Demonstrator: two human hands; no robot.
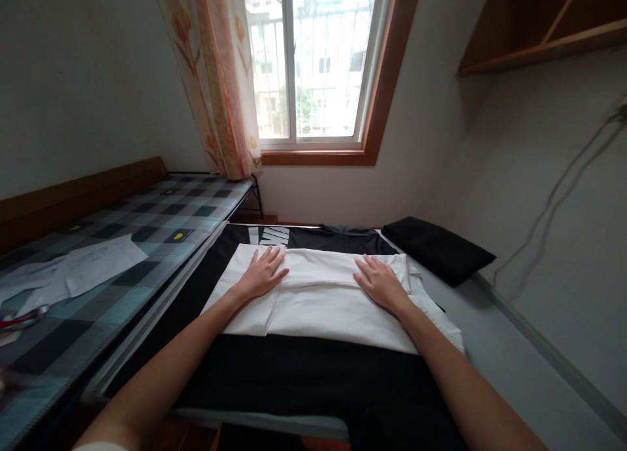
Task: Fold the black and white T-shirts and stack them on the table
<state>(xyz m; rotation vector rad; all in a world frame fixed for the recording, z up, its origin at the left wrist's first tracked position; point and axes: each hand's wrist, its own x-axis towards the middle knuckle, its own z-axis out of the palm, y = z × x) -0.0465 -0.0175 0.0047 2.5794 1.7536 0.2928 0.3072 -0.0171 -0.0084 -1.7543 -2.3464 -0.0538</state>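
A white garment (323,304), partly folded over itself, lies across a black cloth (294,376) on the table. My left hand (263,272) rests flat on its left part, fingers spread. On the right part, close to the far edge, my right hand (381,281) also lies flat with its fingers apart. Neither hand grips the fabric. A fold line runs between the hands, and loose white layers stick out beyond my right wrist. The exact kind of garment cannot be made out.
To the right lies a folded black item (438,250) by the wall. A bed with a checked cover (122,242) stands at left, with white papers (105,265) on it. Behind are a window (318,65) and a curtain (215,78); a wooden shelf (543,52) hangs upper right.
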